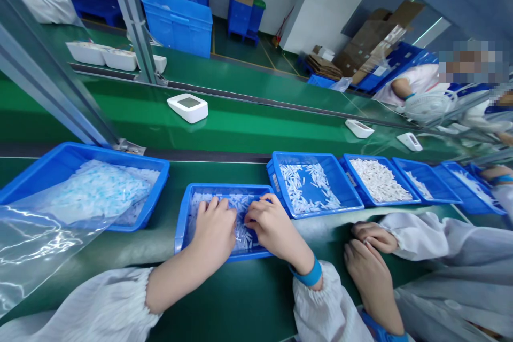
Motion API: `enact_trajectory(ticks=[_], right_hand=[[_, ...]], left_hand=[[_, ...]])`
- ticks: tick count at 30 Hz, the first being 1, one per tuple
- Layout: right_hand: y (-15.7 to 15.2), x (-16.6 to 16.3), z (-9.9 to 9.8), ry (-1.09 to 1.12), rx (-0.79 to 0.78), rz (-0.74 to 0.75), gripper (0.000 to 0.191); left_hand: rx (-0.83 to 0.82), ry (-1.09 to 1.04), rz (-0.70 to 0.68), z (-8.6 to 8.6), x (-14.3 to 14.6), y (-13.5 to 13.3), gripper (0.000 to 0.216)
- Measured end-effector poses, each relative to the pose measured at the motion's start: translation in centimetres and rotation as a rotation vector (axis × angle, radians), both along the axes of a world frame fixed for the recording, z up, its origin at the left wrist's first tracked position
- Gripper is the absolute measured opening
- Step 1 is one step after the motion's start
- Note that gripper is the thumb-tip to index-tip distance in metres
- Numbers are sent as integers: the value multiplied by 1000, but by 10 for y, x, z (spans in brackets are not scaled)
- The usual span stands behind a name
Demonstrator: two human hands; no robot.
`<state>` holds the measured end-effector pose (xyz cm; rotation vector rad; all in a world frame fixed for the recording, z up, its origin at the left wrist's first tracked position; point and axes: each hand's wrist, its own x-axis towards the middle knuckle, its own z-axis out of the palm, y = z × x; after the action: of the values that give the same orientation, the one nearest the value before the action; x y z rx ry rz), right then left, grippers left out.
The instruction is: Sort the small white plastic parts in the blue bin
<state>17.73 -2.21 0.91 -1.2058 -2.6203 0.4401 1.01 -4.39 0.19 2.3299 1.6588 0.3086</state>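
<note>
Both my hands are inside a small blue bin [182,224] that holds many small, pale plastic strips [243,238]. My left hand [216,224] is over the bin's middle, fingers curled downward and its fingertips hidden behind the knuckles. Close to its right, my right hand [272,224] bends over the bin's right part, with thumb and fingers drawn together. Whatever lies between the fingers of either hand is too small or hidden to name. A teal band [308,275] circles my right wrist.
At left, a larger blue bin [160,171] holds a clear bag [100,192] of bluish-white pieces. More blue bins [348,192] line the right side. A white device with a screen [190,108] sits on the green belt [248,133]. A co-worker's hands [371,259] are at my right.
</note>
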Motion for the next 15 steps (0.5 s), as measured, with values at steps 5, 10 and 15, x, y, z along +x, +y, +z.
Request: enact_trajectory(ticks=[5, 10, 15], right_hand=[[-2, 0, 4, 197, -34, -75, 19], [-9, -2, 7, 568, -149, -260, 10], [-17, -10, 9, 735, -218, -246, 12]], left_hand=[[86, -136, 24, -1, -1, -1, 19], [102, -250, 66, 4, -1, -1, 17], [110, -304, 51, 6, -2, -1, 14]])
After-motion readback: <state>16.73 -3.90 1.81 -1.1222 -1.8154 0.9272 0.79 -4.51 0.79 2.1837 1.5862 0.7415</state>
